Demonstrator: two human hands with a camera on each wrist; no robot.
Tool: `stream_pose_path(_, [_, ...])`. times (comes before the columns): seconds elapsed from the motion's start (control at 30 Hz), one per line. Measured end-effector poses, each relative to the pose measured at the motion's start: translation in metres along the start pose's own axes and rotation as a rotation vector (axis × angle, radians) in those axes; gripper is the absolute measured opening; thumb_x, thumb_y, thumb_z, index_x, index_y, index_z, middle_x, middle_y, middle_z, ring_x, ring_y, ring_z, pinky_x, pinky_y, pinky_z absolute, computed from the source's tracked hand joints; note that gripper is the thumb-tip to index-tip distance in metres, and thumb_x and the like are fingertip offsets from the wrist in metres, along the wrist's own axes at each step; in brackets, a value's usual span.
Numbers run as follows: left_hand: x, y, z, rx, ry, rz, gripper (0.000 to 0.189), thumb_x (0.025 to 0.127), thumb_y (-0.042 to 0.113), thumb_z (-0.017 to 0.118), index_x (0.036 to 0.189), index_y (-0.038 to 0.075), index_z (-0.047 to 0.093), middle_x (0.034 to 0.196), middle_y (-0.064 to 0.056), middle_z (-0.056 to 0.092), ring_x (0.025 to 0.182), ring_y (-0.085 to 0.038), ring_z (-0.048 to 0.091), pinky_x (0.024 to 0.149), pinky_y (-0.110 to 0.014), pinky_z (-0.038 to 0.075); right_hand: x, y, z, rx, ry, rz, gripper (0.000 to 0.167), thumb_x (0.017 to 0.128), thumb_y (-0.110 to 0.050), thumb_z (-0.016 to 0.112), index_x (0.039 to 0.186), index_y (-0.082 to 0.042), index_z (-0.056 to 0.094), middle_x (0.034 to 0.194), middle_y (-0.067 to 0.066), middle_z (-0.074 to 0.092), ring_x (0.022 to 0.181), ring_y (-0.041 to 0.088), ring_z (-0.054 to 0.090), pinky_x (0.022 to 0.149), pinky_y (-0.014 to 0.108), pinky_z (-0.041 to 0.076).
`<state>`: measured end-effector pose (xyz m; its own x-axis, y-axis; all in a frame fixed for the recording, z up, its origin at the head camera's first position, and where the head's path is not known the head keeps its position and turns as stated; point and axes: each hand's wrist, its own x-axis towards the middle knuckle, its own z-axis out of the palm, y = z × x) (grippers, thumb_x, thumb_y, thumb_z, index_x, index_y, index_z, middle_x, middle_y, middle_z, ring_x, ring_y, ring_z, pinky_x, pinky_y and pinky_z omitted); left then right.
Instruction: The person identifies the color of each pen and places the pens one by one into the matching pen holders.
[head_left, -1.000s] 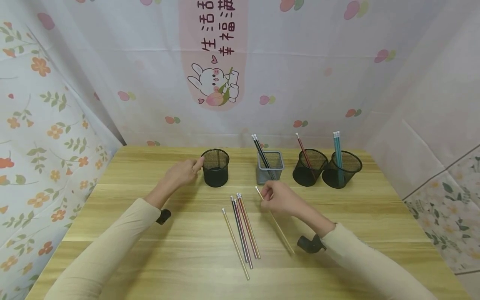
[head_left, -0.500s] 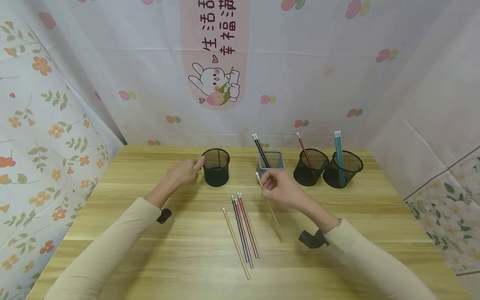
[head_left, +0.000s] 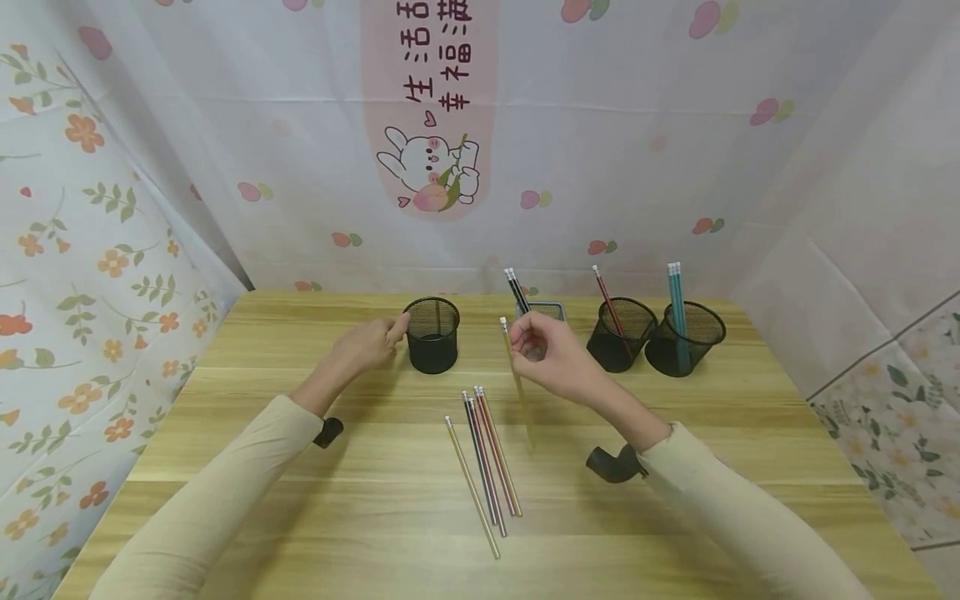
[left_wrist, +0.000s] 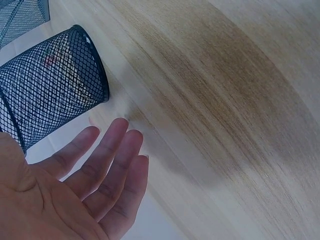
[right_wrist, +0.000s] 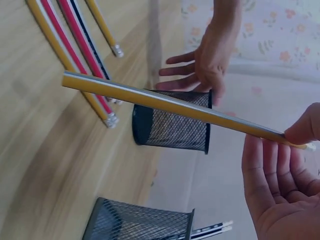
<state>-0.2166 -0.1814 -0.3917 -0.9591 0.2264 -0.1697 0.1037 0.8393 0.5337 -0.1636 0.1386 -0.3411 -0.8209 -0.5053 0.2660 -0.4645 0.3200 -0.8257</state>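
My right hand (head_left: 558, 354) pinches a yellow pencil (right_wrist: 175, 107) near its white eraser end, between thumb and fingertips. The pencil hangs tilted above the table, its lower end blurred in the head view. At the left side of a round black mesh pen cup (head_left: 432, 354), my left hand (head_left: 367, 343) has its thumb at the rim. Its fingers (left_wrist: 107, 155) are loosely extended in the left wrist view and hold nothing. No pencil shows in this cup. Several pencils (head_left: 487, 458) in yellow, red and dark colours lie on the table in front of it.
A grey square mesh cup (head_left: 553, 312) holding black pencils is partly hidden behind my right hand. Right of it stand a round cup (head_left: 611, 350) with a red pencil and another round cup (head_left: 667, 354) with teal pencils. A curtain (head_left: 645, 167) hangs behind the table.
My right hand has lifted the yellow pencil off the table and moved it up and left, toward the round cup by my left hand. The left hand has stayed in place.
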Motion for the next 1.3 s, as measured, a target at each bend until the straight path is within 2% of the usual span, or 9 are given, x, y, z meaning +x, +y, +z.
stream_pose_path(0.37, [-0.001,0.001,-0.001,0.026,-0.002,-0.008,0.073,0.111,0.052,0.016,0.152,-0.002,0.042,0.132,-0.019,0.064,0.129,-0.043,0.051,0.101,-0.063,0.04,0.025,-0.009,0.005,0.083,0.144,-0.092,0.014,0.091,0.009,0.064,0.101,0.001,0.058,0.094,0.013,0.06,0.082,0.024,0.06,0.066,0.025,0.049])
stream_pose_path(0.57, [-0.001,0.001,0.0,0.047,0.001,-0.01,0.078,0.109,0.057,0.014,0.152,0.0,0.044,0.132,-0.017,0.064,0.129,-0.044,0.051,0.101,-0.062,0.04,0.037,-0.02,0.013,0.139,0.216,-0.181,0.015,0.092,0.012,0.064,0.102,0.003,0.058,0.097,0.013,0.058,0.086,0.024,0.06,0.07,0.026,0.055])
stream_pose_path(0.87, [0.001,0.0,-0.002,0.052,-0.007,-0.037,0.084,0.106,0.062,0.01,0.153,0.0,0.043,0.137,-0.02,0.06,0.132,-0.046,0.047,0.102,-0.064,0.038,0.064,-0.026,0.023,0.127,0.254,-0.297,0.017,0.094,0.011,0.061,0.109,0.005,0.055,0.103,0.013,0.057,0.094,0.022,0.061,0.08,0.035,0.057])
stream_pose_path(1.3, [0.001,0.002,-0.004,0.048,-0.011,-0.033,0.078,0.109,0.056,0.015,0.149,-0.002,0.048,0.136,-0.021,0.06,0.13,-0.046,0.05,0.102,-0.064,0.038,0.102,-0.028,0.039,0.117,0.271,-0.336,0.015,0.097,0.011,0.058,0.109,0.006,0.052,0.105,0.016,0.056,0.099,0.024,0.06,0.084,0.04,0.056])
